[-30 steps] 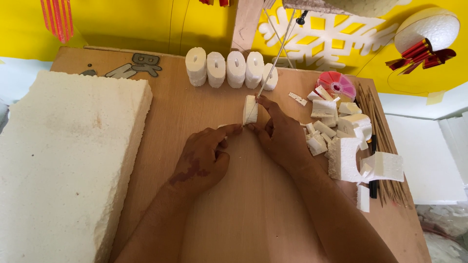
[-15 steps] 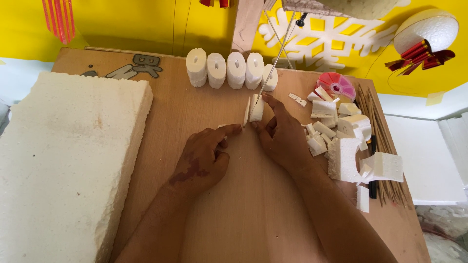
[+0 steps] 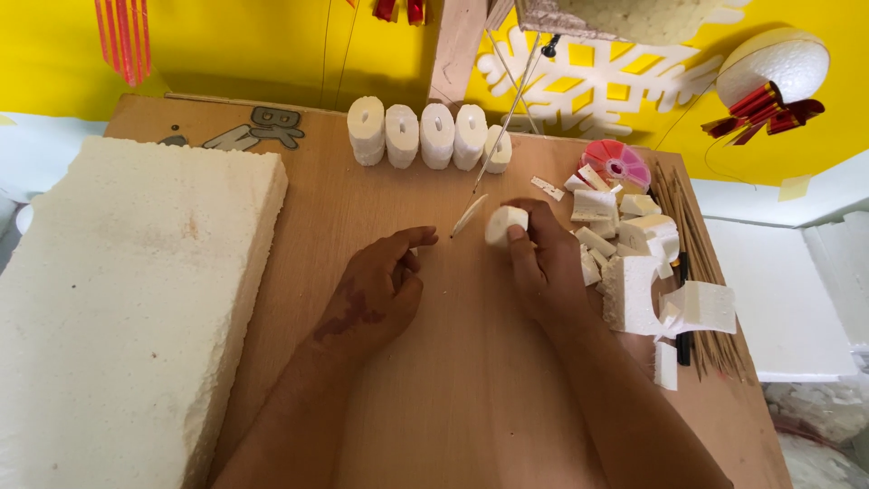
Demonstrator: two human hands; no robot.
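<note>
Resting on the tabletop point(image 3: 471, 389), the left hand point(image 3: 376, 294) lies loosely curled and holds nothing, its forefinger stretched toward a thin foam slice point(image 3: 469, 215). The right hand point(image 3: 543, 263) is clamped on a small white foam block point(image 3: 503, 225), thumb and fingers pinching it just above the wood. A moment ago both hands were pressed together on that block at the wire; now they have come apart, the block has shifted right, and the slice stands free of it, so one cut looks finished.

That slice tilts on edge, its long axis running from near-left up to far-right, almost in line with the taut wire point(image 3: 505, 127) rising behind it. The block's cut face turns toward the slice.

To the left sits a big foam slab point(image 3: 127, 299). Right of the hands lie foam offcuts point(image 3: 634, 263) and thin sticks point(image 3: 697, 263). Farther back a row of foam rounds point(image 3: 425, 134) stands on edge.
</note>
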